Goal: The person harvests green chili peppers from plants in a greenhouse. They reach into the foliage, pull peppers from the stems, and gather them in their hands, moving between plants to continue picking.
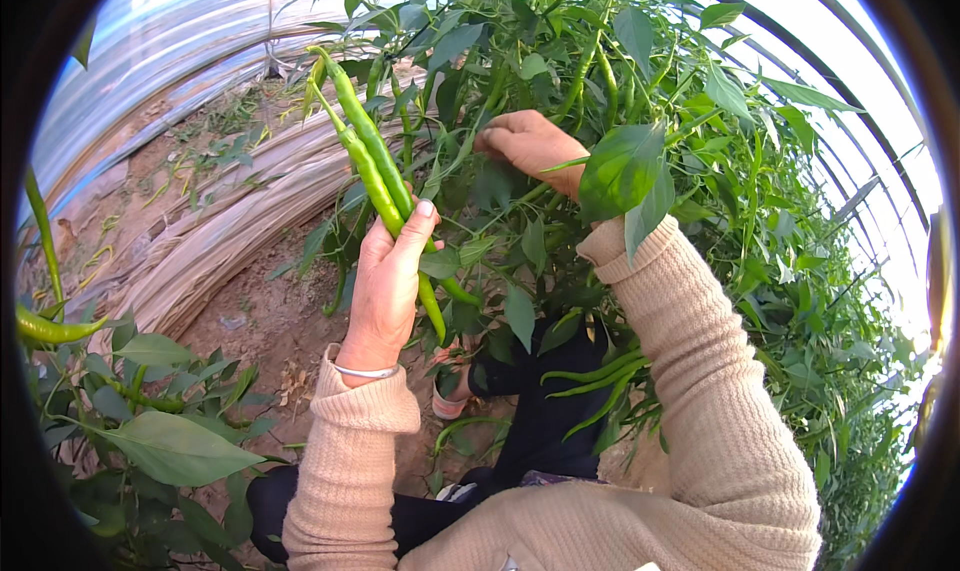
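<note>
Two long green chili peppers with their stems on are pinched between the thumb and fingers of my left hand. They slant up to the left, and their tips stick out below my grip, close to some leaves. My right hand reaches into a tall pepper plant, fingers bent inward. Its fingertips are hidden by the hand and foliage, so whatever they touch cannot be made out. More green peppers hang just above and to the right of it. A broad leaf partly covers my right wrist.
Several thin peppers hang low beside my dark-trousered leg. Another pepper plant grows at lower left, with a pepper at the view's edge. Bunched plastic film lies along the soil. Greenhouse hoops arch overhead.
</note>
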Demonstrator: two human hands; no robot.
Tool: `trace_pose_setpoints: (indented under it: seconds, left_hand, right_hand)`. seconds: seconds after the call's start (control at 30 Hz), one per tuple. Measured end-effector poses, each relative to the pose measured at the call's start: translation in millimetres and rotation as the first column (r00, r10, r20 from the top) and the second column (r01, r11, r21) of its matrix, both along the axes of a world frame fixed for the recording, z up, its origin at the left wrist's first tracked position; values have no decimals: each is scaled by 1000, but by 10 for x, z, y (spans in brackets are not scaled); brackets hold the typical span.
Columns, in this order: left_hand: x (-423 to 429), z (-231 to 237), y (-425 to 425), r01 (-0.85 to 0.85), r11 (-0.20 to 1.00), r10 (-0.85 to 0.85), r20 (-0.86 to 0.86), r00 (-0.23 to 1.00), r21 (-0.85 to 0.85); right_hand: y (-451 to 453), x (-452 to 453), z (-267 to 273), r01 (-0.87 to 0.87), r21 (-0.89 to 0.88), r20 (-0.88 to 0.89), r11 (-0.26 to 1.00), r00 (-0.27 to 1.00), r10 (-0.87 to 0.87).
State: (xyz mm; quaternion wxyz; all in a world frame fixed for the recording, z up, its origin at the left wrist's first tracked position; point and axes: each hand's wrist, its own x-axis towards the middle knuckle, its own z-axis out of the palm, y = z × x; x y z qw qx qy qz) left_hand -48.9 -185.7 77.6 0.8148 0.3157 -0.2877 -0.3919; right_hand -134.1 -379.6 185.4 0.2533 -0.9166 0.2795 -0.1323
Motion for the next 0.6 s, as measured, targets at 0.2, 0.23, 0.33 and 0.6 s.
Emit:
trace_pose_setpoints:
  seconds: [0.2, 0.23, 0.33, 0.6]
  left_hand:
    - [-91, -2, -96, 9, 999, -13, 113, 993, 32]
    - [-38, -49, -63, -15, 999, 10, 124, 992, 43]
    - [-60, -35, -51, -21, 999, 15, 137, 990, 40]
    - [-48, -46, -30, -57, 996, 48, 136, 990, 64]
  right_hand:
    - [-957, -650, -314, 31, -564, -90, 825, 991, -99]
    - [-595, -403, -179, 195, -211, -31, 958, 978, -206]
    - [-426, -287, -27, 284, 420, 195, 862, 899, -392]
    - [-661, -103, -307, 142, 765, 425, 629, 622, -657]
